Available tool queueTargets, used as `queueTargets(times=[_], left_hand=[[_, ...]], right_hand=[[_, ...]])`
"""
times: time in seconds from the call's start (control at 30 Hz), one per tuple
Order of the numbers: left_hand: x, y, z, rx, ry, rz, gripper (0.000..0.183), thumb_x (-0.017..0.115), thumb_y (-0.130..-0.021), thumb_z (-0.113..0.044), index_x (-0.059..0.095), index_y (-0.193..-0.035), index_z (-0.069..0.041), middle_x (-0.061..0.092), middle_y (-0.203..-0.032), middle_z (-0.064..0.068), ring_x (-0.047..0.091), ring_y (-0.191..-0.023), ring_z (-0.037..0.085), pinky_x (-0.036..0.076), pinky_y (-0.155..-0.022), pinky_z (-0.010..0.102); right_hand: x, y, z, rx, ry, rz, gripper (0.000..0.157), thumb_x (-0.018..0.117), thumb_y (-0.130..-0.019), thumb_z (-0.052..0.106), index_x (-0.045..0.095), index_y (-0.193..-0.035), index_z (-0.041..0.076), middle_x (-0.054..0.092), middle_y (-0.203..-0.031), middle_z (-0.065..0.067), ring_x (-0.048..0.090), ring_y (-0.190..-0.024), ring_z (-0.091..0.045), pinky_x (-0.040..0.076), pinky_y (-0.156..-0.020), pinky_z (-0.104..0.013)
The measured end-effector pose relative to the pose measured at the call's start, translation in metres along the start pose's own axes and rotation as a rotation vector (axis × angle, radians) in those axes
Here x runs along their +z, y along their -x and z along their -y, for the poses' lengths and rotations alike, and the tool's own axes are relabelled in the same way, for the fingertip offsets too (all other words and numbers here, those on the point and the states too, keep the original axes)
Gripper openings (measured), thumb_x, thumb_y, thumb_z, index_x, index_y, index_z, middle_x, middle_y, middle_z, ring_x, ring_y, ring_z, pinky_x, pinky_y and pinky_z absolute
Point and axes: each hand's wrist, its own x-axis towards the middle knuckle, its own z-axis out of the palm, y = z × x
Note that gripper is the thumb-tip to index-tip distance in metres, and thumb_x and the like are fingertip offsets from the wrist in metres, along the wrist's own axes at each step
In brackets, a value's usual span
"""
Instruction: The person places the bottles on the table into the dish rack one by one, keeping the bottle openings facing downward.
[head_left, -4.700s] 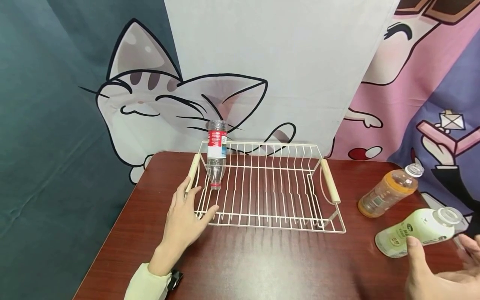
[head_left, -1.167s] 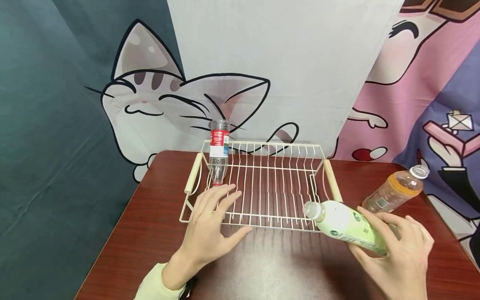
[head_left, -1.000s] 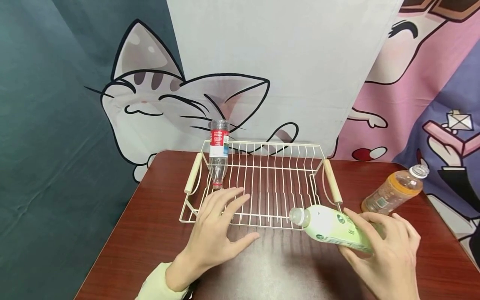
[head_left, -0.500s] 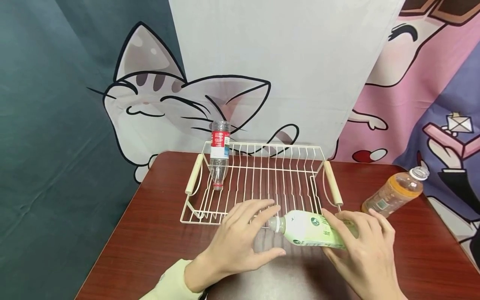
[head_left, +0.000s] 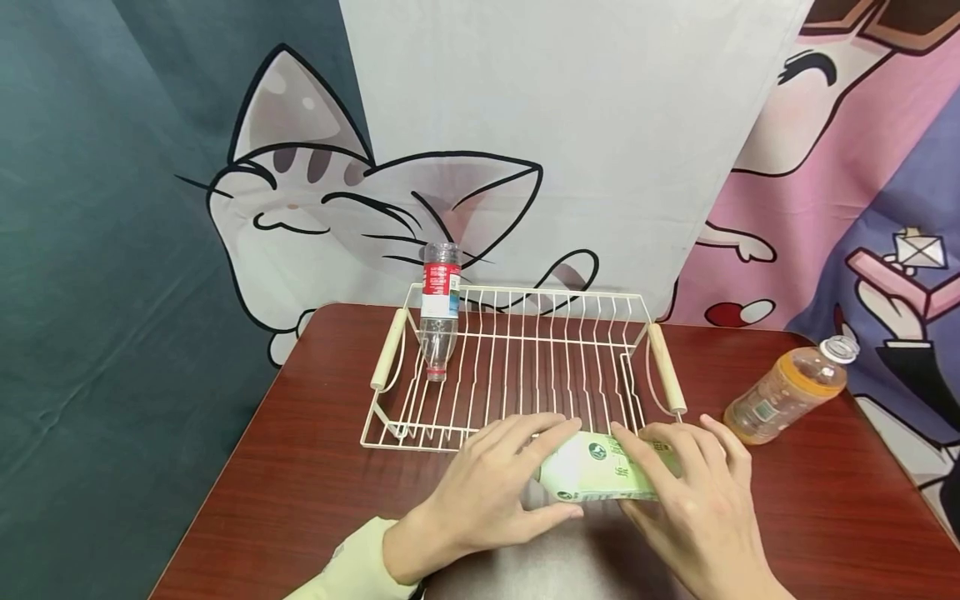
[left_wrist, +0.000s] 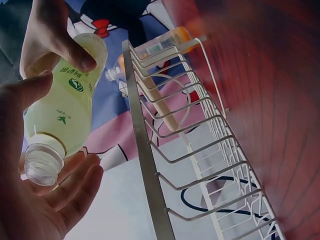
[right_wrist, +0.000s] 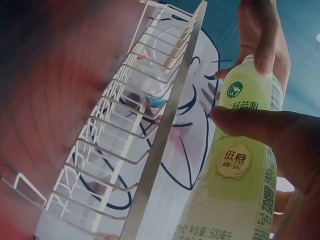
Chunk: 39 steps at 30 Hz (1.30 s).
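Observation:
A pale green plastic drink bottle (head_left: 600,471) lies sideways between both hands, its neck to the left, in front of the rack. My right hand (head_left: 697,508) grips its base end, thumb on one side and fingers on the other. At the neck end, my left hand (head_left: 487,487) has thumb and fingers around the bottle's shoulder. The left wrist view shows the bottle's clear, capless mouth (left_wrist: 44,165) inside the left hand. Its label (right_wrist: 234,161) faces the right wrist camera. From the head view the left fingers hide the neck.
A cream wire dish rack with wooden handles (head_left: 390,350) stands behind the hands. An upside-down clear bottle with a red and white label (head_left: 439,304) leans in its left end. Right of the rack, an orange-banded bottle (head_left: 787,392) stands on the red-brown table (head_left: 300,467).
The right hand picked the green bottle up from the table's right side, tipped it sideways and carried it left. The left hand left the rack handle, moved right and closed around the bottle's neck end.

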Motion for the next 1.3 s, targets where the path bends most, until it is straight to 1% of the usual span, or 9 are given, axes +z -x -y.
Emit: queueTargets(times=[0.37, 0.57, 0.73, 0.83, 0.93, 1.03, 1.17, 1.23, 1.3], left_hand=[[0.002, 0.002, 0.000, 0.008, -0.008, -0.004, 0.085, 0.096, -0.082, -0.054, 0.067, -0.148, -0.009, 0.074, -0.135, 0.003, 0.074, -0.117, 0.016, 0.057, -0.106, 0.029], [0.001, 0.004, 0.002, 0.021, -0.002, -0.036, 0.083, 0.098, -0.080, -0.050, 0.068, -0.145, -0.008, 0.075, -0.135, 0.005, 0.075, -0.114, 0.016, 0.057, -0.106, 0.028], [-0.001, 0.006, 0.007, 0.023, 0.019, -0.084, 0.086, 0.101, -0.079, -0.044, 0.066, -0.147, -0.005, 0.074, -0.135, 0.008, 0.075, -0.115, 0.018, 0.058, -0.106, 0.027], [-0.002, 0.007, 0.010, 0.009, 0.024, -0.114, 0.087, 0.102, -0.077, -0.042, 0.066, -0.146, -0.004, 0.075, -0.136, 0.009, 0.075, -0.115, 0.020, 0.059, -0.104, 0.028], [-0.002, 0.008, 0.014, -0.022, 0.034, -0.142, 0.086, 0.103, -0.075, -0.040, 0.067, -0.145, -0.003, 0.075, -0.136, 0.009, 0.076, -0.114, 0.021, 0.060, -0.103, 0.028], [-0.001, 0.008, 0.017, -0.058, 0.053, -0.172, 0.085, 0.103, -0.074, -0.037, 0.068, -0.144, -0.003, 0.075, -0.135, 0.010, 0.076, -0.116, 0.022, 0.060, -0.103, 0.030], [0.000, 0.009, 0.018, -0.096, 0.084, -0.216, 0.083, 0.103, -0.074, -0.033, 0.068, -0.143, -0.003, 0.075, -0.135, 0.012, 0.076, -0.118, 0.024, 0.061, -0.103, 0.034], [0.001, 0.009, 0.017, -0.102, 0.099, -0.237, 0.083, 0.103, -0.073, -0.032, 0.069, -0.142, -0.002, 0.075, -0.135, 0.013, 0.076, -0.119, 0.026, 0.062, -0.103, 0.036], [0.001, 0.008, 0.017, -0.100, 0.108, -0.252, 0.084, 0.104, -0.072, -0.031, 0.068, -0.142, -0.001, 0.076, -0.134, 0.013, 0.077, -0.119, 0.026, 0.062, -0.103, 0.036]], right_hand=[[0.005, 0.000, 0.003, -0.002, 0.018, -0.003, 0.049, 0.066, -0.084, 0.032, 0.081, -0.125, 0.010, 0.070, -0.108, -0.019, 0.061, -0.100, -0.044, 0.022, -0.127, -0.042], [0.007, 0.000, 0.005, -0.035, 0.029, -0.045, 0.043, 0.060, -0.100, 0.035, 0.081, -0.128, 0.010, 0.070, -0.109, -0.020, 0.060, -0.101, -0.046, 0.025, -0.125, -0.045], [0.003, -0.010, 0.006, -0.050, 0.016, -0.112, 0.048, 0.056, -0.112, 0.048, 0.081, -0.129, 0.010, 0.071, -0.114, -0.024, 0.060, -0.107, -0.048, 0.022, -0.128, -0.045], [-0.002, -0.018, 0.007, -0.011, -0.007, -0.193, 0.061, 0.060, -0.109, 0.062, 0.077, -0.130, 0.008, 0.069, -0.121, -0.028, 0.059, -0.116, -0.050, 0.022, -0.128, -0.046], [-0.007, -0.026, 0.008, 0.089, -0.050, -0.359, 0.079, 0.070, -0.099, 0.071, 0.071, -0.131, -0.001, 0.065, -0.128, -0.030, 0.057, -0.129, -0.045, 0.026, -0.126, -0.045], [-0.011, -0.033, 0.010, 0.286, -0.276, -0.609, 0.083, 0.091, -0.089, 0.055, 0.064, -0.129, -0.012, 0.062, -0.132, -0.028, 0.055, -0.135, -0.035, 0.035, -0.123, -0.037], [-0.018, -0.026, -0.002, 0.514, -0.895, -0.858, 0.068, 0.094, -0.083, -0.004, 0.055, -0.137, -0.014, 0.060, -0.134, -0.024, 0.059, -0.128, -0.028, 0.048, -0.110, -0.028], [-0.018, -0.014, -0.011, 0.583, -1.151, -0.860, 0.067, 0.077, -0.087, -0.023, 0.049, -0.147, -0.012, 0.059, -0.135, -0.024, 0.062, -0.126, -0.030, 0.055, -0.104, -0.029], [-0.017, -0.001, -0.019, 0.660, -1.324, -0.779, 0.062, 0.060, -0.096, -0.025, 0.044, -0.154, -0.009, 0.059, -0.138, -0.026, 0.065, -0.126, -0.032, 0.059, -0.101, -0.033]])
